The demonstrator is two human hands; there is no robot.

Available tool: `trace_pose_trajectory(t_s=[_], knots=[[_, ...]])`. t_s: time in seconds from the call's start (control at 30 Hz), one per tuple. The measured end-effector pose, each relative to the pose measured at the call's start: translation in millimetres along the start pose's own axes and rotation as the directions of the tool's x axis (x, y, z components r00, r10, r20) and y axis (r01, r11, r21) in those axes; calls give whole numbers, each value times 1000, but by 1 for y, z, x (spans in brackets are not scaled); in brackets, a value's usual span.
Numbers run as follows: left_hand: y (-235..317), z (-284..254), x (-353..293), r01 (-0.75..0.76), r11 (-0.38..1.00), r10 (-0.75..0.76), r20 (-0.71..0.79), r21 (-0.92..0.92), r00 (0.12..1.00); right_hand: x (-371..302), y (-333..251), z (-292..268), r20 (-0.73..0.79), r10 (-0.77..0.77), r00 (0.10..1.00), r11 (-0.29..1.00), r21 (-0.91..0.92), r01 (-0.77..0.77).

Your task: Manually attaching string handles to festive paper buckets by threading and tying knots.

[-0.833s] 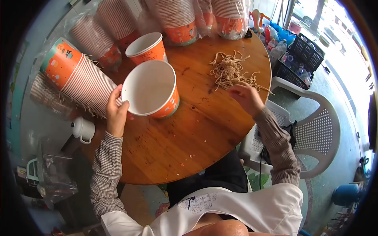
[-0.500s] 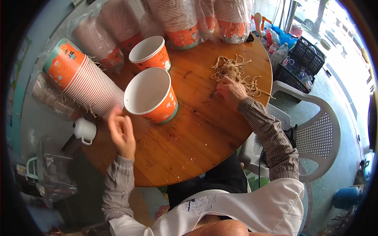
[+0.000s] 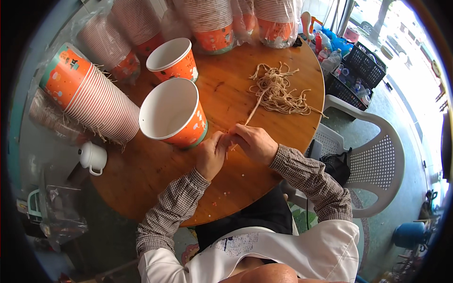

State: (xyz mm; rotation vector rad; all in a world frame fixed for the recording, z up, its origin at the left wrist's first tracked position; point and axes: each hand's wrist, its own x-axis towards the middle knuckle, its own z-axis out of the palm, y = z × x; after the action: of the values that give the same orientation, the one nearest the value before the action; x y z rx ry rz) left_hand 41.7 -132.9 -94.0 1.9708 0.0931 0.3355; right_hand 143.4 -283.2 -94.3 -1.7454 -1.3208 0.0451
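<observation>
My left hand (image 3: 211, 155) and my right hand (image 3: 254, 142) meet over the round wooden table (image 3: 155, 184), fingertips pinched together on one length of tan string (image 3: 251, 113). That string runs up to a loose pile of tan strings (image 3: 278, 92) at the far right of the table. Just left of my hands stands a large orange paper bucket (image 3: 173, 114), open and white inside. A second orange bucket (image 3: 172, 60) stands behind it.
A nested stack of orange buckets (image 3: 89, 101) lies on its side at the left. Several bagged bucket stacks (image 3: 210, 21) line the table's far edge. A small white jug (image 3: 93, 158) sits at the left rim. A white plastic chair (image 3: 373, 170) stands on the right, with a black crate (image 3: 351, 70) behind it.
My left hand let go of the big bucket and came to the middle. My right hand drew one string out of the pile toward me, and both hands now pinch it.
</observation>
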Motion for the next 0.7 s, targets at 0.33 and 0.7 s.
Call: trace_pose_trajectory(t_s=[0.33,0.7], knots=[[-18,-25,-24,-161,986,164,-222,31,961,9,91,-58,-67,-93,993,946,-318,67],[-20,-71,-76,2,992,25,-211,129,977,57,138,-76,-379,-16,925,783,-580,-224]])
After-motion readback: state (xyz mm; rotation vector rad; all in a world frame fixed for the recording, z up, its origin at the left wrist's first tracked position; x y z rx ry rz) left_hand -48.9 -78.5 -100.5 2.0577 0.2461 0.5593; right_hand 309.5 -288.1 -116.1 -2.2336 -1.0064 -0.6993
